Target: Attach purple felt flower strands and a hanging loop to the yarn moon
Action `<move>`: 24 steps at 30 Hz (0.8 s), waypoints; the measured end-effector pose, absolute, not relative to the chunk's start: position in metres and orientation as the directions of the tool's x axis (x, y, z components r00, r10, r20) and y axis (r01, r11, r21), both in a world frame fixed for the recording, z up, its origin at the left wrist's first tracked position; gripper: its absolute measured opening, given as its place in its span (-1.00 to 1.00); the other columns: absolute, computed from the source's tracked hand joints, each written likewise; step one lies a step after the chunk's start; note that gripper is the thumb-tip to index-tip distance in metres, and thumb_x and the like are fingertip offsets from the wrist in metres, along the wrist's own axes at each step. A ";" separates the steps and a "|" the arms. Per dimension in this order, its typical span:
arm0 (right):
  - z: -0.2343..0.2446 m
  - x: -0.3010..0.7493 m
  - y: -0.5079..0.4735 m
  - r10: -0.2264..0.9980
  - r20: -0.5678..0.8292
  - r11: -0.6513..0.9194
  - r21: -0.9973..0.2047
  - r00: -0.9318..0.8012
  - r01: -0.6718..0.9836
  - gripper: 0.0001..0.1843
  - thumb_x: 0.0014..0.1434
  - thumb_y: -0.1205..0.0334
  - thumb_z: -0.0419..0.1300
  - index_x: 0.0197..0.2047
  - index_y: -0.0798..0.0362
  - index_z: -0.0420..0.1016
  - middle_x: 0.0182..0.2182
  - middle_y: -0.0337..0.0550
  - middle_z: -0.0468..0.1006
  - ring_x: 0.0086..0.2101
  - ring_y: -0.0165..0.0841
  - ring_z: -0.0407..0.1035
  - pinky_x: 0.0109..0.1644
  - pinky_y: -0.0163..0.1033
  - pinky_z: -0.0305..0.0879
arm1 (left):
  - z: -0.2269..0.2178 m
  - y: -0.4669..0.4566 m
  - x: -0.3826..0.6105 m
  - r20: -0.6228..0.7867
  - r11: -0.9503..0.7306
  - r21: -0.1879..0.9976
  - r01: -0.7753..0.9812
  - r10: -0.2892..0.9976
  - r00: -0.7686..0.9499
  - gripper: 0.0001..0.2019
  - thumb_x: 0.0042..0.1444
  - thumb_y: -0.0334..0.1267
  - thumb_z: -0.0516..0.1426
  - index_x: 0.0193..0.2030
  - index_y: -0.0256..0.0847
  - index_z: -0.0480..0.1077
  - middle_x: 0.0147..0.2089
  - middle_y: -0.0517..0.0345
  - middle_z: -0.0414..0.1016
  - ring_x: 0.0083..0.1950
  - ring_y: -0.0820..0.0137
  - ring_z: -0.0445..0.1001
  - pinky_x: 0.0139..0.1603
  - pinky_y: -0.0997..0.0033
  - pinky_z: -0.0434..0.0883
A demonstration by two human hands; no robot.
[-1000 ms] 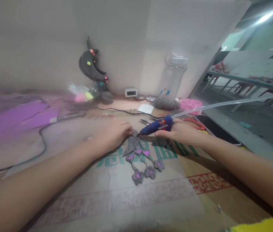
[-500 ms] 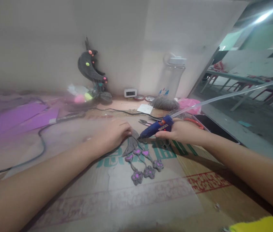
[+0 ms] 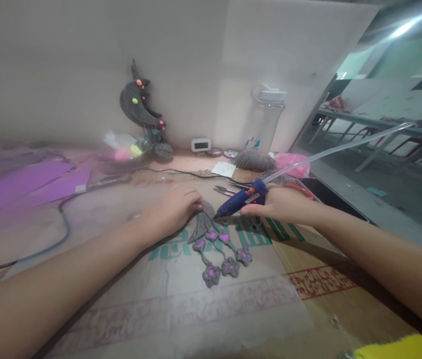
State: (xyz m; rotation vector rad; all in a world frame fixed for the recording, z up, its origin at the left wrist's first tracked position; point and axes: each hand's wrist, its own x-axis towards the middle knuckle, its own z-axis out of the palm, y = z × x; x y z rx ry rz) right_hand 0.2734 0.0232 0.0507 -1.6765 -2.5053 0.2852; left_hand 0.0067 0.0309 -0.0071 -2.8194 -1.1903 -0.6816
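My right hand (image 3: 280, 203) is wrapped round a blue glue gun (image 3: 241, 199), with a long clear glue stick (image 3: 338, 148) poking out of its back end. The gun's nozzle points down and left, close to a grey yarn-covered crescent (image 3: 202, 227) lying on the table; whether it touches I cannot tell. My left hand (image 3: 179, 207) pinches the crescent's upper end, its fingertips partly hidden. Below the crescent hang strands with purple hearts (image 3: 211, 236) and grey flowers with purple centres (image 3: 229, 267), spread out flat.
Behind the hands are small scissors (image 3: 224, 191), a grey yarn ball (image 3: 253, 160), a white clock (image 3: 201, 145), a water bottle (image 3: 266, 122) and a phone (image 3: 330, 199). Another decorated crescent (image 3: 136, 104) stands by the wall. Purple sheets (image 3: 46, 179) and a cable (image 3: 67, 224) lie left.
The tail of the glue stick has swung slightly to the left and looks more bent. Both hands, the glue gun and the crescent stay almost in place.
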 end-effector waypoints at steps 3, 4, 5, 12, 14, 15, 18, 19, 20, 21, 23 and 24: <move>0.049 0.270 0.023 0.936 0.016 0.349 -0.189 -0.353 0.918 -0.48 0.06 -0.28 0.14 -0.36 0.03 0.58 -0.46 -0.16 0.59 -0.47 -0.30 0.44 -0.44 -0.32 0.23 | -0.008 0.031 0.007 0.390 -0.710 0.162 0.685 0.684 0.616 -0.85 0.26 -0.30 0.07 -0.27 -0.25 0.45 -0.26 0.09 0.52 -0.19 0.30 0.45 -0.11 0.32 0.30; 0.048 0.269 0.024 0.936 0.020 0.349 -0.182 -0.351 0.920 -0.47 0.07 -0.28 0.13 -0.38 0.04 0.58 -0.46 -0.14 0.59 -0.46 -0.29 0.45 -0.43 -0.31 0.24 | -0.008 0.032 0.007 0.389 -0.708 0.165 0.686 0.686 0.615 -0.85 0.26 -0.31 0.07 -0.27 -0.25 0.45 -0.26 0.09 0.52 -0.19 0.30 0.45 -0.11 0.32 0.30; 0.047 0.269 0.024 0.935 0.019 0.352 -0.179 -0.355 0.919 -0.46 0.08 -0.29 0.11 -0.39 0.04 0.58 -0.46 -0.13 0.59 -0.45 -0.28 0.45 -0.42 -0.31 0.25 | -0.008 0.032 0.007 0.388 -0.707 0.168 0.687 0.688 0.613 -0.85 0.25 -0.31 0.07 -0.27 -0.25 0.45 -0.26 0.10 0.52 -0.19 0.30 0.45 -0.11 0.32 0.30; 0.044 0.269 0.025 0.918 0.050 0.394 -0.227 -0.394 0.890 -0.47 0.11 -0.26 0.12 -0.29 0.04 0.62 -0.40 -0.12 0.62 -0.34 -0.21 0.49 -0.23 -0.24 0.33 | -0.005 0.029 0.008 0.381 -0.701 0.182 0.689 0.697 0.608 -0.84 0.26 -0.32 0.06 -0.27 -0.24 0.45 -0.25 0.10 0.52 -0.19 0.31 0.45 -0.11 0.32 0.31; 0.043 0.269 0.025 0.908 0.068 0.416 -0.260 -0.413 0.872 -0.50 0.11 -0.23 0.15 -0.22 0.02 0.62 -0.34 -0.12 0.63 -0.26 -0.18 0.50 -0.15 -0.22 0.34 | -0.005 0.029 0.008 0.382 -0.703 0.184 0.687 0.695 0.609 -0.84 0.26 -0.31 0.06 -0.27 -0.24 0.45 -0.25 0.09 0.52 -0.19 0.31 0.45 -0.10 0.32 0.31; 0.042 0.269 0.026 0.908 0.073 0.417 -0.269 -0.413 0.868 -0.51 0.10 -0.22 0.16 -0.20 0.02 0.62 -0.32 -0.12 0.63 -0.24 -0.17 0.50 -0.12 -0.20 0.34 | -0.005 0.029 0.008 0.383 -0.703 0.183 0.687 0.695 0.609 -0.84 0.26 -0.31 0.06 -0.26 -0.24 0.45 -0.25 0.09 0.52 -0.18 0.31 0.45 -0.10 0.32 0.31; 0.038 0.269 0.028 0.913 0.071 0.403 -0.298 -0.401 0.866 -0.51 0.10 -0.22 0.16 -0.20 0.02 0.61 -0.28 -0.10 0.64 -0.20 -0.14 0.49 -0.09 -0.17 0.35 | -0.005 0.029 0.007 0.379 -0.704 0.180 0.687 0.694 0.612 -0.83 0.27 -0.32 0.05 -0.27 -0.24 0.45 -0.25 0.09 0.53 -0.19 0.31 0.45 -0.10 0.32 0.31; 0.036 0.269 0.028 0.914 0.073 0.400 -0.311 -0.398 0.862 -0.51 0.10 -0.22 0.16 -0.20 0.01 0.61 -0.27 -0.11 0.64 -0.19 -0.14 0.49 -0.08 -0.17 0.36 | -0.005 0.029 0.007 0.380 -0.704 0.181 0.686 0.694 0.612 -0.83 0.27 -0.32 0.04 -0.27 -0.24 0.45 -0.25 0.10 0.53 -0.19 0.31 0.45 -0.10 0.32 0.31; 0.035 0.269 0.029 0.914 0.076 0.401 -0.323 -0.399 0.857 -0.52 0.10 -0.22 0.17 -0.20 0.00 0.61 -0.26 -0.11 0.64 -0.19 -0.14 0.49 -0.07 -0.16 0.36 | -0.005 0.030 0.007 0.381 -0.705 0.182 0.685 0.693 0.612 -0.83 0.27 -0.32 0.04 -0.26 -0.23 0.45 -0.25 0.10 0.52 -0.19 0.31 0.45 -0.10 0.32 0.31; 0.033 0.269 0.030 0.913 0.080 0.403 -0.334 -0.400 0.852 -0.52 0.09 -0.22 0.17 -0.20 0.00 0.61 -0.26 -0.12 0.64 -0.18 -0.14 0.49 -0.05 -0.16 0.36 | -0.005 0.030 0.007 0.382 -0.706 0.183 0.685 0.693 0.612 -0.83 0.27 -0.31 0.04 -0.26 -0.23 0.45 -0.25 0.10 0.52 -0.19 0.31 0.45 -0.10 0.32 0.31; 0.031 0.270 0.031 0.912 0.090 0.405 -0.346 -0.400 0.846 -0.51 0.09 -0.23 0.17 -0.17 0.00 0.61 -0.23 -0.11 0.64 -0.16 -0.13 0.49 -0.03 -0.14 0.36 | -0.006 0.030 0.007 0.382 -0.706 0.186 0.683 0.692 0.612 -0.83 0.27 -0.31 0.03 -0.25 -0.23 0.45 -0.25 0.10 0.52 -0.18 0.31 0.45 -0.10 0.32 0.31; 0.032 0.269 0.031 0.913 0.092 0.404 -0.351 -0.398 0.845 -0.50 0.10 -0.23 0.17 -0.15 0.01 0.60 -0.22 -0.10 0.64 -0.15 -0.12 0.49 -0.02 -0.13 0.35 | -0.006 0.030 0.006 0.379 -0.707 0.188 0.682 0.693 0.613 -0.83 0.27 -0.31 0.03 -0.25 -0.22 0.45 -0.24 0.10 0.52 -0.18 0.31 0.45 -0.10 0.32 0.32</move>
